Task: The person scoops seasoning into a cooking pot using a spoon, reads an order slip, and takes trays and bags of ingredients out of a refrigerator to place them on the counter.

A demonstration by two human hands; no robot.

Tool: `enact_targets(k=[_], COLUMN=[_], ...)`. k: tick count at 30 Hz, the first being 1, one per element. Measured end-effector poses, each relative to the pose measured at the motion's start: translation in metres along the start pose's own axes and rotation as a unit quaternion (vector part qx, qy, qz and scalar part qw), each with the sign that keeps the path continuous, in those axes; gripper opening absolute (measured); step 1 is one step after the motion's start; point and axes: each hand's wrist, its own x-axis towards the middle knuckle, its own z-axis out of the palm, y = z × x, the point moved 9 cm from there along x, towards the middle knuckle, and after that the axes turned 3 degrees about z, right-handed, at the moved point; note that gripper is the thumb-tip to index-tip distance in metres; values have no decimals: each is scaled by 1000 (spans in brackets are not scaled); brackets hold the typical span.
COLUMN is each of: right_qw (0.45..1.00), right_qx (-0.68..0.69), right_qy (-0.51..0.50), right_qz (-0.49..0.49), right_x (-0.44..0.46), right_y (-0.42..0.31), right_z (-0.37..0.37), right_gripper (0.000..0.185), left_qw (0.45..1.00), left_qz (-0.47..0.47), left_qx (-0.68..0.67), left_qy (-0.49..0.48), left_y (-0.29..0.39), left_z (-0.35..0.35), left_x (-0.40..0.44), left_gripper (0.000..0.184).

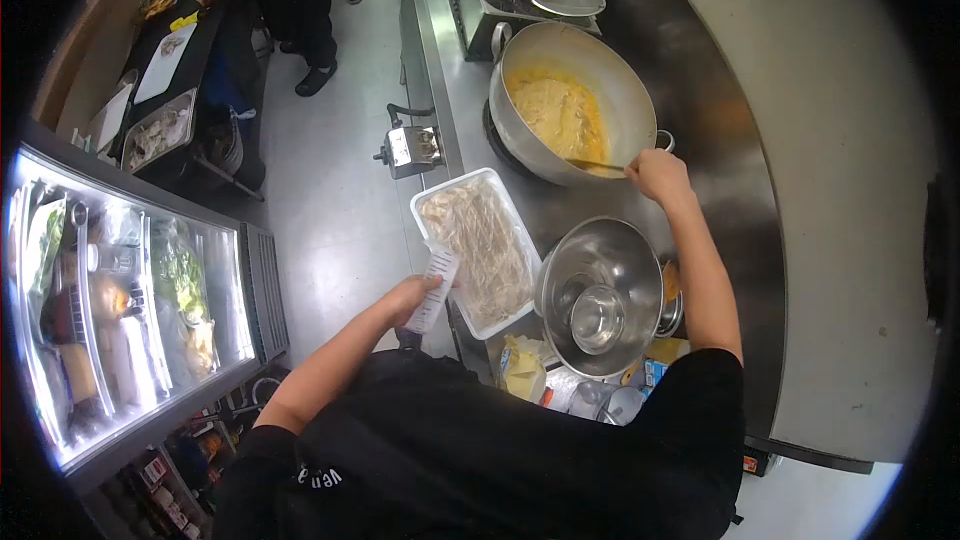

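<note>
Inside the large pale metal pot [622, 80]: a slender brownish utensil [597, 165] is lying nearly crosswise, pointing left into yellow mixture [552, 112].
Right hand [658, 176]: gripping its handle.
Left hand [408, 300]: holding a translucent measuring cup [433, 288], long axis slanting away from the wearer, beside the white rectangular tray [520, 227].
Steel counter [735, 220]: supporting pot, tray, steel bowl [628, 252].
Aisle [325, 150]: a person [300, 0] is standing.

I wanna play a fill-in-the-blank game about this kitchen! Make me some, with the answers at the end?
The person's ____ hand holds a utensil in the big pot.
The food in the pot is mostly ____ in colour.
The tray beside the left hand has a ____ rim.
The person wears a ____ shirt.

Missing words: right; yellow; white; black.
</note>
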Motion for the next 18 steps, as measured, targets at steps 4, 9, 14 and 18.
enact_targets(k=[4,9,14,18], right_qw=[995,988,986,978], right_qx=[-55,-19,52,171], right_qy=[83,144,133,118], right_qz=[11,53,91,-31], right_x=[54,80,119,130], right_y=[12,48,72,1], right_z=[41,20,64,92], right_gripper=[23,26,24,34], left_qw=[998,982,957,931], left_qz=[33,72,110,165], left_qx=[-31,-37,-84,-90], left_qy=[46,171,256,314], left_y=[20,37,29,26], left_z=[-31,-84,-129,-155], left_x=[-28,-97,-146,-180], left_gripper=[38,40,41,41])
